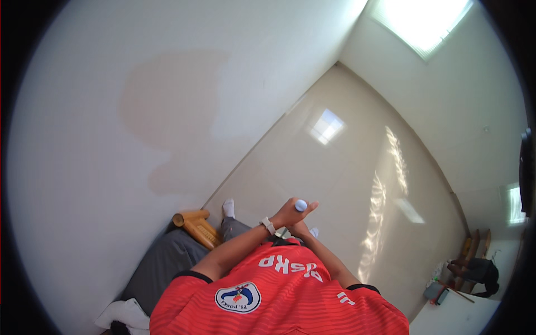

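Note:
My left hand (289,214), with a pale watch (268,225) on its wrist, is closed around an object with a round, pale bluish-white end (300,205). That end points up, and the rest of the object is hidden by my hand, so I cannot make out its kind. My right hand (299,228) is just below and beside the left one, close against it. Its fingers are mostly covered. Between my wrists shows a thin greyish piece (284,231), too small to name. Both hands are held in front of my red shirt (279,296).
A white wall (139,111) rises at the left above pale, shiny floor tiles (329,173). By my left side stand a bamboo-like chair arm (198,226) and a dark grey cushion (167,262). At the lower right are a white tabletop (458,315) and a dark-clothed shape (484,273).

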Tool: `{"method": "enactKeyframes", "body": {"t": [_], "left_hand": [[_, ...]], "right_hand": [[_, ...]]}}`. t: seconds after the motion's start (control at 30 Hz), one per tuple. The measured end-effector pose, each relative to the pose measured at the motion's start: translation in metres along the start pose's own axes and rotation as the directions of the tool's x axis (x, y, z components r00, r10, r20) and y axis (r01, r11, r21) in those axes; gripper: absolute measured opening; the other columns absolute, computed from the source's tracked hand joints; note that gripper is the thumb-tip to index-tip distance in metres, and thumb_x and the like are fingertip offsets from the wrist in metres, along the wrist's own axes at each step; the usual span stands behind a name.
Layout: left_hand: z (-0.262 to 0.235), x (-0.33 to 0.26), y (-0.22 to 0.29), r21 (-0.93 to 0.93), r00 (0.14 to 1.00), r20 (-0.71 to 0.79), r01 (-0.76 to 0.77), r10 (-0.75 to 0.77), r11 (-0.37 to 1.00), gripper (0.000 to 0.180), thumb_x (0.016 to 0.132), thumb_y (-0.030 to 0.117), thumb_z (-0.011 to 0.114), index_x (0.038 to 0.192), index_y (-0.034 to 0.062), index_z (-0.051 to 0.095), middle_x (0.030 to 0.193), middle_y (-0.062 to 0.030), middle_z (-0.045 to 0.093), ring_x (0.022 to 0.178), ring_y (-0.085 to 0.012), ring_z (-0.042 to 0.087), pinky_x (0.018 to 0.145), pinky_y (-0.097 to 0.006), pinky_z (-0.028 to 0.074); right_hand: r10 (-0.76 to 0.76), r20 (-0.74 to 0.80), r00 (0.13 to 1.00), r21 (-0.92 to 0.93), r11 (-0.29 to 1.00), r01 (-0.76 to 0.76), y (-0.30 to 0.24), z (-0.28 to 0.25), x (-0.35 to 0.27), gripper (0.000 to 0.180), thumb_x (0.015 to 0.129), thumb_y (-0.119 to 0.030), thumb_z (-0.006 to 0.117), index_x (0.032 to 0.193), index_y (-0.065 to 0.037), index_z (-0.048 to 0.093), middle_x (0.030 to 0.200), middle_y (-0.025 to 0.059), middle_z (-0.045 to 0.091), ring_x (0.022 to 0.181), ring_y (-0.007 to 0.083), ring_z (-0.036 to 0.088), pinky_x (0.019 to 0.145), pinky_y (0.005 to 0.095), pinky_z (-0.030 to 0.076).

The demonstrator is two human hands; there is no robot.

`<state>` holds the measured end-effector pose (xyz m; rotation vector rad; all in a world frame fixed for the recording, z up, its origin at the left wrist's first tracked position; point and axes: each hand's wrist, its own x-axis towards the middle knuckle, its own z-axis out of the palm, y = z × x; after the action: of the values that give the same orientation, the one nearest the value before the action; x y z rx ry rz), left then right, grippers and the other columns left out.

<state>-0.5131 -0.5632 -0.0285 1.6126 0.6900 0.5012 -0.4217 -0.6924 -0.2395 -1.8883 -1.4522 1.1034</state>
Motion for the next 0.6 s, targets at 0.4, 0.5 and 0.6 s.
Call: {"method": "enactKeyframes", "body": {"t": [0.4,0.5,0.6], "left_hand": [[-0.003,0.002,0.033,-0.024,0.924,0.074,-0.374,0.375,0.927,0.043,0.091,0.019,0.069,0.059,0.0021,0.046,0.052,-0.0145,0.044,0.043,-0.0235,0.042,0.047,-0.035,0.036],[-0.003,0.007,0.059,-0.023,0.908,0.089,-0.409,0.409,0.912,0.041,0.090,0.018,0.069,0.059,0.0018,0.047,0.052,-0.0157,0.045,0.043,-0.0262,0.042,0.046,-0.036,0.036],[0.005,0.021,0.064,0.063,0.940,0.066,-0.339,0.335,0.939,0.051,0.093,0.023,0.066,0.055,0.0005,0.041,0.049,-0.0160,0.036,0.043,-0.0241,0.031,0.046,-0.035,0.033]], "right_hand": [[0.256,-0.413,0.874,-0.036,0.954,-0.296,-0.041,-0.101,0.038,0.028,0.090,-0.032,0.064,0.099,-0.006,0.065,0.085,0.0194,0.071,0.081,0.0371,0.069,0.069,0.0451,0.053],[0.152,-0.312,0.938,-0.030,0.985,-0.170,-0.046,-0.110,0.035,0.028,0.089,-0.033,0.065,0.100,-0.008,0.065,0.085,0.0185,0.071,0.082,0.0366,0.070,0.069,0.0450,0.053],[0.019,-0.370,0.929,0.034,0.999,-0.007,-0.051,-0.098,0.025,0.029,0.088,-0.033,0.065,0.103,-0.009,0.067,0.088,0.0184,0.072,0.084,0.0368,0.070,0.071,0.0461,0.053]]}}
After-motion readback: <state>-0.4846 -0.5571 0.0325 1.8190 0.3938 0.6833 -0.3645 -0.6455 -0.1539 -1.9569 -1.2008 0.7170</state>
